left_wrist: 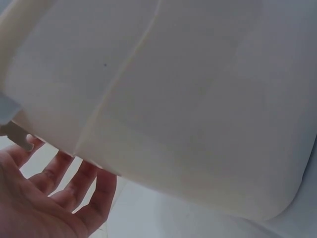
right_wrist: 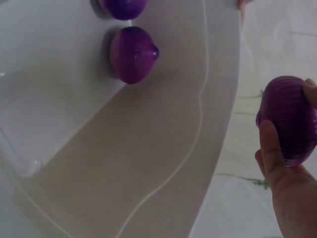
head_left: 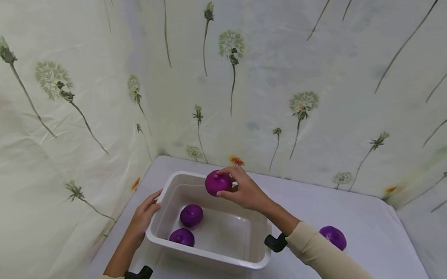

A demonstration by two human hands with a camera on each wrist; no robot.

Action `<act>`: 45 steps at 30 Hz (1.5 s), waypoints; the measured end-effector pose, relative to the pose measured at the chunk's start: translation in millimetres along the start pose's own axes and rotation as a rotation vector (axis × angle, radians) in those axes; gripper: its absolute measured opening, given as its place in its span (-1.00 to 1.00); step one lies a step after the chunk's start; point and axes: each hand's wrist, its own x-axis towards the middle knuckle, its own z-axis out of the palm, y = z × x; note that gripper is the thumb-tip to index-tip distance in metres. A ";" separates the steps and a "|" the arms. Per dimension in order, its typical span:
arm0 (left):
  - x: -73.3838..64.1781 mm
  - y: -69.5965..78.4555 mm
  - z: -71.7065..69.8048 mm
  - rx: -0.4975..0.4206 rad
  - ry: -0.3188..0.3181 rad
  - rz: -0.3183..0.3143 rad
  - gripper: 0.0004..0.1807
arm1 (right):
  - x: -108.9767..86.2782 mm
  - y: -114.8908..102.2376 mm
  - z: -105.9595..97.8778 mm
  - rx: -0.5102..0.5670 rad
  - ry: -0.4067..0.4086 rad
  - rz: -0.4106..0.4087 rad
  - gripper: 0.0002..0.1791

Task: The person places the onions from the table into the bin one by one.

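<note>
A purple onion (head_left: 218, 183) is pinched between the thumb and fingers of my right hand (head_left: 249, 192), above the far rim of a white plastic tub (head_left: 207, 256). The right wrist view shows the ridged skin of this onion (right_wrist: 287, 119). Inside the tub, toward its left end, lie two more purple onions, one (head_left: 191, 215) behind the other (head_left: 182, 237). My left hand (head_left: 143, 218) grips the tub's left rim. In the left wrist view, the curled fingers (left_wrist: 101, 198) meet the rim's edge; the thumb's hold is partly hidden there.
Another purple onion (head_left: 333, 237) lies on the white-covered table (head_left: 375, 254) to the right of the tub, partly behind my right sleeve (head_left: 328, 255). Flower-printed cloth (head_left: 267, 73) hangs behind the table and along its sides.
</note>
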 end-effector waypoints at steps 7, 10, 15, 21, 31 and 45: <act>2.6 -2.3 0.7 0.004 0.004 0.010 -0.52 | 15.7 3.1 24.3 -0.048 -0.076 0.014 -0.45; 4.3 -2.9 0.3 0.000 0.008 0.019 -0.51 | 20.7 4.8 31.1 -0.050 -0.092 0.037 -0.46; 5.0 -3.3 -1.8 -0.006 0.018 0.025 -0.51 | 24.5 8.7 42.2 -0.062 -0.145 0.060 -0.45; 4.4 -2.8 -2.5 -0.006 0.009 0.026 -0.51 | 22.0 15.5 52.3 -0.079 -0.197 0.091 -0.44; 3.8 -0.9 -2.1 0.010 0.020 0.022 -0.51 | 19.1 24.5 65.6 -0.131 -0.224 0.070 -0.46; 4.4 -0.7 -3.6 -0.013 -0.003 0.029 -0.51 | 15.4 34.0 78.7 -0.223 -0.316 0.080 -0.47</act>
